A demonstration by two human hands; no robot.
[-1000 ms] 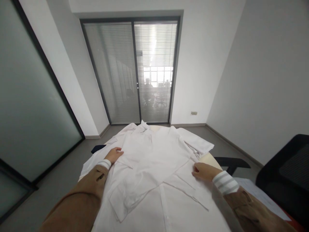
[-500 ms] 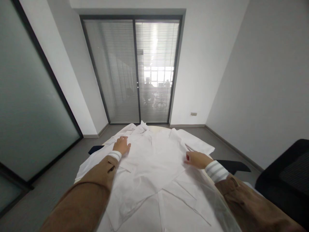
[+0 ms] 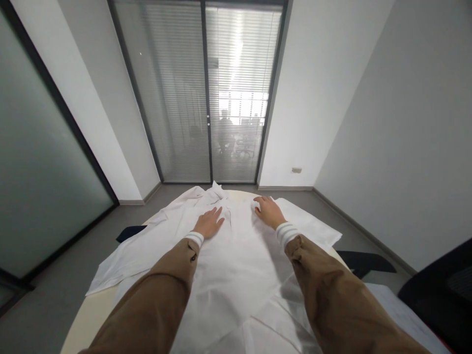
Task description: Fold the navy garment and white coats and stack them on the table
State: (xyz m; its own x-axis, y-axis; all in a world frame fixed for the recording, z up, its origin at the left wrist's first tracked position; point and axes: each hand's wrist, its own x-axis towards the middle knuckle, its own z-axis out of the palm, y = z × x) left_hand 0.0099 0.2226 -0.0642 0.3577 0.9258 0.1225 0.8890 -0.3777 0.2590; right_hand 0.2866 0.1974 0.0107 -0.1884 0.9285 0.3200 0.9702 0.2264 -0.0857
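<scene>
Atop the pale table (image 3: 90, 312), from the middle of our view down to six o'clock, we have a white shirt (image 3: 232, 265) laid out, its collar (image 3: 217, 191) at the far end and soft creases running across its nearer part. One side of the cloth spreads out toward eight o'clock, the other toward four.

At seven o'clock from the centre of our view, our left hand (image 3: 209, 223) is palm down over the shirt, its fingers spread with small gaps between them. At four o'clock, our right hand (image 3: 270, 212) reaches to the far edge of the cloth; its fingers stretch out close together, the thumb set apart from them. We cannot tell how firmly either palm presses. Striped cuffs (image 3: 286, 233) show at our wrists, beyond brown sleeves (image 3: 335, 290).

Farther out, we see a dark object (image 3: 130, 232) beside the table at eight o'clock, and a black chair (image 3: 440, 295) at four, with white paper (image 3: 400, 307) just this side of it. A wall socket (image 3: 296, 170) sits at three o'clock, frosted glass (image 3: 47, 157) fills nine, and a door with blinds (image 3: 239, 98) stands at twelve.
</scene>
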